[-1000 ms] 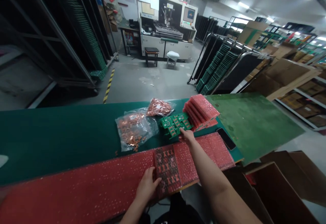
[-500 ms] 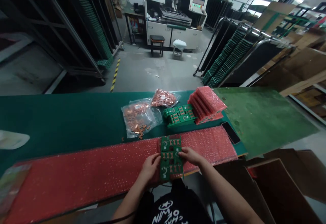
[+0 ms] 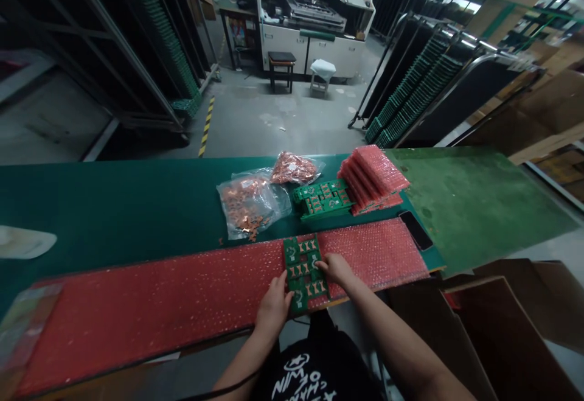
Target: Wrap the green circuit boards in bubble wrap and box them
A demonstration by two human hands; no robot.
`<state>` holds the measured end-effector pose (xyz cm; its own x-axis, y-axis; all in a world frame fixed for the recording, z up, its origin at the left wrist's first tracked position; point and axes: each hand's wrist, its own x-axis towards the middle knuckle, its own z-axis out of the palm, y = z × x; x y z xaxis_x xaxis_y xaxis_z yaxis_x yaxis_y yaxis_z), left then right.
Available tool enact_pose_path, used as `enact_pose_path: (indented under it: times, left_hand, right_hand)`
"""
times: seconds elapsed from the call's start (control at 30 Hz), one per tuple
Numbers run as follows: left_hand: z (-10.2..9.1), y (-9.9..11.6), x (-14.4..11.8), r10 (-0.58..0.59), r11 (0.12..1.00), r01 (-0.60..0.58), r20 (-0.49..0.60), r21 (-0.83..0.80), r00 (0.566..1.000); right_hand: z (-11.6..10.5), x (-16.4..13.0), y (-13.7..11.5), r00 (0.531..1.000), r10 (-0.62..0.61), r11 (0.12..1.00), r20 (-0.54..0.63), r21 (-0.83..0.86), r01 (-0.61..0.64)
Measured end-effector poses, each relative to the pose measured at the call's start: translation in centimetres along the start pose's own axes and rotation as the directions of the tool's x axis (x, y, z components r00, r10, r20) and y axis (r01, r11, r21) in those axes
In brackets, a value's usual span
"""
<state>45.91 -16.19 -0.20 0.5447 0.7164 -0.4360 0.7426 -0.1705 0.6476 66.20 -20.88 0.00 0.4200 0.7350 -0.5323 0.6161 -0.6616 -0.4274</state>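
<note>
Circuit board panel (image 3: 303, 270), green with rows of copper-coloured pads, lies flat on a long strip of red bubble wrap (image 3: 173, 306) at the near edge of the green surface (image 3: 114, 206). Left hand (image 3: 274, 308) sits at the panel's 7 o'clock corner, fingers curled against its left edge, thumb on top. Right hand (image 3: 335, 269) rests at the panel's 3 o'clock edge, fingertips pressing down on the board face; neither hand is closed around it, both are flat-fingered and touching.

Handling, as a judgement: panel looks thin, rigid and light, likely to flex little but liable to snap along its routed slots if twisted. Bare edges are the place to take hold, at 9 and 3 o'clock, keeping fingers off the copper parts. Bubble wrap underneath is soft and slippery, so the board may skate when pushed.

At 12 o'clock from the panel: a stack of similar green boards (image 3: 323, 199). At 1 o'clock, a pile of bubble-wrapped bundles (image 3: 371, 177). At 11 o'clock, two clear bags of copper parts (image 3: 249, 206). A dark phone (image 3: 416, 230) lies at 2 o'clock, just beside the wrap's end.
</note>
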Motion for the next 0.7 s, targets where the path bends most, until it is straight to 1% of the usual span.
enact_pose_path:
  times: [0.1,0.17,0.3,0.4,0.47,0.57,0.63,0.67,0.7]
  left_hand:
    - [0.3,0.2,-0.1,-0.014,0.997,0.015,-0.008,0.080,1.000]
    - [0.4,0.2,-0.1,-0.027,0.995,0.028,-0.010,0.098,1.000]
    - [0.3,0.1,0.0,-0.010,0.998,0.009,0.028,0.058,1.000]
    - [0.0,-0.3,0.1,-0.008,1.000,0.007,0.045,0.013,0.999]
    - [-0.5,-0.6,0.1,0.001,1.000,-0.001,0.042,0.006,0.999]
    - [-2.2,-1.5,-0.1,0.017,1.000,-0.017,0.005,-0.010,1.000]
    - [-3.7,-2.6,-0.2,0.016,0.992,-0.021,-0.044,-0.122,0.999]
    - [-4.5,-3.3,-0.3,-0.003,0.975,-0.009,-0.050,-0.222,0.999]
    - [-5.3,-4.0,-0.5,-0.036,0.939,0.023,-0.032,-0.342,0.999]
  right_hand:
    - [0.4,0.0,0.1,0.999,0.029,0.999,-0.027,0.031,-0.028]
    - [0.6,0.1,0.2,0.999,0.041,0.997,-0.020,0.071,-0.039]
    - [0.7,-0.3,0.2,1.000,0.028,0.990,0.012,0.136,-0.030]
    - [0.3,-1.1,-1.0,1.000,-0.016,0.981,-0.001,0.191,0.016]
    - [0.1,-2.0,-2.7,0.998,-0.057,0.979,-0.032,0.196,0.062]
    - [0.2,-3.4,-6.4,0.992,-0.096,0.991,-0.087,0.080,0.103]
    - [0.8,-4.2,-9.3,0.989,-0.103,0.995,-0.105,-0.012,0.103]
    - [1.3,-4.6,-10.7,0.989,-0.104,0.994,-0.105,-0.046,0.099]
    - [1.9,-4.8,-12.1,0.989,-0.107,0.992,-0.100,-0.072,0.100]
